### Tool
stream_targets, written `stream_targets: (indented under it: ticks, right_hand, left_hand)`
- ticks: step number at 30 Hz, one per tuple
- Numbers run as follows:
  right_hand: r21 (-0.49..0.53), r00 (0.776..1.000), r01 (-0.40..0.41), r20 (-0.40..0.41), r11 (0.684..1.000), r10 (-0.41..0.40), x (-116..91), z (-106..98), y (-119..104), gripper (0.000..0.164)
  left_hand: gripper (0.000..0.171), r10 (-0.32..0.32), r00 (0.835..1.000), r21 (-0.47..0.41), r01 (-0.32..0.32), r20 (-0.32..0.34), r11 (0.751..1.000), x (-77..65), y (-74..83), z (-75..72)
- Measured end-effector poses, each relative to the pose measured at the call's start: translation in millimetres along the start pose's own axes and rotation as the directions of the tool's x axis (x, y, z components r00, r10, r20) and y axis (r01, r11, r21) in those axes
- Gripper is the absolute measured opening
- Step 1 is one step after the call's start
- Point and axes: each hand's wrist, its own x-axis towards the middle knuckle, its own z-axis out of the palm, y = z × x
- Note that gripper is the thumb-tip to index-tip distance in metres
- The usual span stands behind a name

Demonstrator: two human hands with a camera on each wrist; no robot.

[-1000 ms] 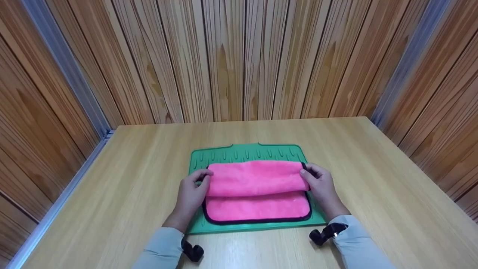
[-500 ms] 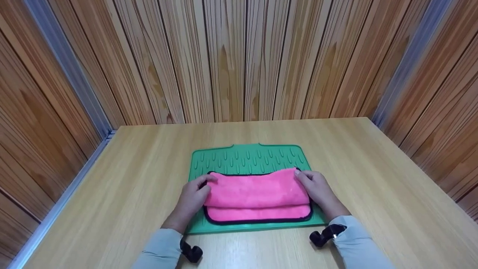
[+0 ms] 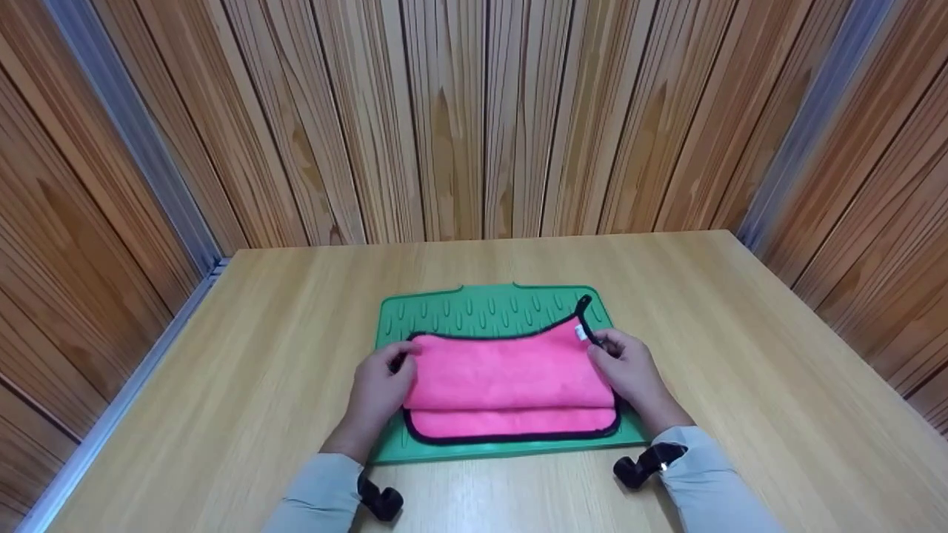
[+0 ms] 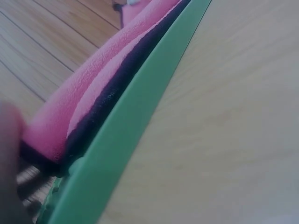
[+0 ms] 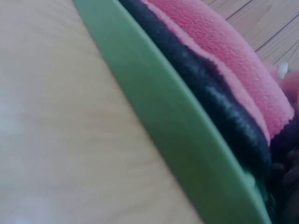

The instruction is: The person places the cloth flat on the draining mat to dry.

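Observation:
A pink towel [image 3: 503, 374] with black edging lies folded over on itself on a green mat [image 3: 489, 311] with raised ribs. Its near lower layer shows as a strip below the fold. My left hand [image 3: 378, 385] pinches the towel's left edge near the far left corner. On the other side my right hand [image 3: 628, 366] pinches the right edge, just below the far right corner. That corner rises to a point with a black hanging loop [image 3: 583, 305] and a small white tag [image 3: 581, 332]. In both wrist views only part of each hand shows beside the towel's rolled fold.
Under the mat is a light wooden table [image 3: 296, 318]. Wood-panelled walls [image 3: 459, 118] stand behind and at both sides, with grey metal strips in the corners. Black wrist devices [image 3: 641, 465] sit at the sleeve cuffs.
The towel's upper layer has come toward me and flattened over the lower one, showing more of the mat. The far right corner with its loop and tag has come into view.

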Motion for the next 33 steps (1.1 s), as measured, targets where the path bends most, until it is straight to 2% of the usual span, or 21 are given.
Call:
stream_targets:
  ticks: [3,6,11,15,18,22,29,33]
  right_hand:
    - [-0.098,0.999,-0.015,0.039,0.995,0.019,0,-1,-2,0.016]
    - [-0.150,0.996,-0.030,0.080,0.988,0.043,0,-4,-4,0.017]
    - [-0.105,0.992,-0.066,0.098,0.992,0.076,1,-11,-11,0.023]
    - [-0.023,0.985,-0.147,0.091,0.989,0.149,4,-17,-21,0.032]
    - [0.015,0.975,-0.210,0.071,0.977,0.209,12,-21,-30,0.037]
    - [0.044,0.967,-0.252,0.041,0.967,0.250,34,-19,-41,0.041]
    - [0.083,0.975,-0.220,-0.007,0.972,0.221,75,-3,-45,0.038]
    - [0.106,0.971,-0.233,-0.027,0.967,0.237,87,6,-38,0.035]
  left_hand:
    - [0.025,-0.022,0.999,0.079,0.019,0.033,0.997,-0.2,1.0,1.0]
    - [0.025,-0.031,0.999,0.077,0.028,0.042,0.997,-1.6,3.5,1.4]
    - [0.023,-0.034,0.999,-0.015,0.035,0.042,0.999,-2.8,11.6,1.6]
    - [0.024,-0.041,0.998,-0.084,0.045,0.052,0.995,2.8,17.9,-3.8]
    - [0.026,-0.075,0.993,-0.119,0.085,0.087,0.989,12.9,22.6,-9.8]
    - [0.028,-0.101,0.989,-0.142,0.116,0.111,0.983,31.2,31.5,-14.5]
    - [0.037,-0.119,0.987,-0.143,0.134,0.108,0.981,63.5,38.0,-9.4]
    - [0.043,-0.164,0.975,-0.136,0.184,0.148,0.973,73.6,37.1,-6.1]
